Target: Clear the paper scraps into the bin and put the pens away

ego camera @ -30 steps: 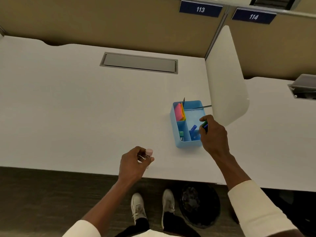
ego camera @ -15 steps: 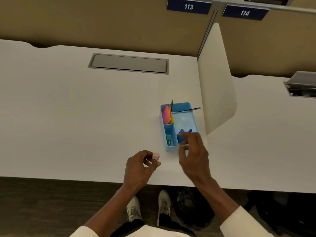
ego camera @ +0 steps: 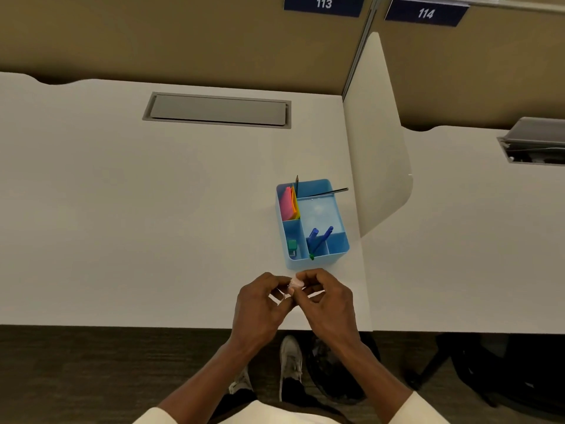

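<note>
A light blue desk organizer stands on the white desk near the divider. Inside it are blue pens, a green-tipped pen, pink and orange sticky notes, a small green item and two pencils leaning out at the back. Just in front of it, my left hand and my right hand meet over the desk's front edge, both pinching a clear pen with a pale pink cap. The pen's body is mostly hidden by my fingers.
A dark round bin sits on the floor under the desk edge, beside my shoes. A white divider panel rises to the right of the organizer. A grey cable hatch lies at the back of the desk.
My right hand left the organizer after dropping the green-tipped pen there and came down to join my left hand on the pink-capped pen. The view shifted slightly right.
</note>
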Available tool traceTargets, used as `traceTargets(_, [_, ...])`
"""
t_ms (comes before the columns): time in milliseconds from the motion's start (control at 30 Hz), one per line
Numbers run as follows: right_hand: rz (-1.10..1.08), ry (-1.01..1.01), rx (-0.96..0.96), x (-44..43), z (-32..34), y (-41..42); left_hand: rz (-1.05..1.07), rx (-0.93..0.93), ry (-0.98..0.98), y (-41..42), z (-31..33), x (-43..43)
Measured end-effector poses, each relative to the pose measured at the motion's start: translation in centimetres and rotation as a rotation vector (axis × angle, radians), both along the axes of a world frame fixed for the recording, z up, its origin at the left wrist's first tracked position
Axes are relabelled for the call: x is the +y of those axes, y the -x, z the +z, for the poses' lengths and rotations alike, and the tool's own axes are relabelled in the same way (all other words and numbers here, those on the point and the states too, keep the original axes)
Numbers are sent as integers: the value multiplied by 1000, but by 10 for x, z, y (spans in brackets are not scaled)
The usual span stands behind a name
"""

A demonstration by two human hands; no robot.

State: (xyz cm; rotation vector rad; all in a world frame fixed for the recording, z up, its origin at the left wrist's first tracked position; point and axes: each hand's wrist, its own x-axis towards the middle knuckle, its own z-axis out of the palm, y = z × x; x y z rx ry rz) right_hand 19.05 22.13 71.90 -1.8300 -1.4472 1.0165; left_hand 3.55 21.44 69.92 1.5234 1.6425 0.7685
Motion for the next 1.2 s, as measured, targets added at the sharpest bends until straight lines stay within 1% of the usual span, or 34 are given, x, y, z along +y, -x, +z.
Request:
traceTargets(67, [3, -32, -21, 3, 2, -5, -24, -24, 10, -1, 2, 0])
traceTargets(133, [-26, -81, -49, 7, 6, -12, -40, -8, 43, -1, 2, 1])
traceTargets(233, [-87, -226, -106, 18, 14, -28, -12, 29, 127, 4, -3, 0])
traceTargets(333, [-136, -380, -156, 35, 22, -47, 8, 44, 166, 14, -10, -7])
traceTargets(433, [-158, -436, -202, 55, 21, -62, 7, 63, 175, 23, -14, -14])
traceTargets(633, [-108, -444, -339, 81, 9, -70, 7, 95, 180, 31, -18, -21])
traceTargets(867, [-78, -278, -483, 83, -18, -66, 7, 135, 209, 36, -16, -24])
traceTargets(1033, [-99, -204, -493, 83, -19, -61, 7, 171, 230, 43, -21, -24])
traceTargets(1167, [-102, -240, -477, 75, -17, -62, -20, 207, 254, 48, -20, -28])
traceTargets(1200, [-110, -245, -498, 73, -14, -61, -22, 218, 244, 50, -22, -27])
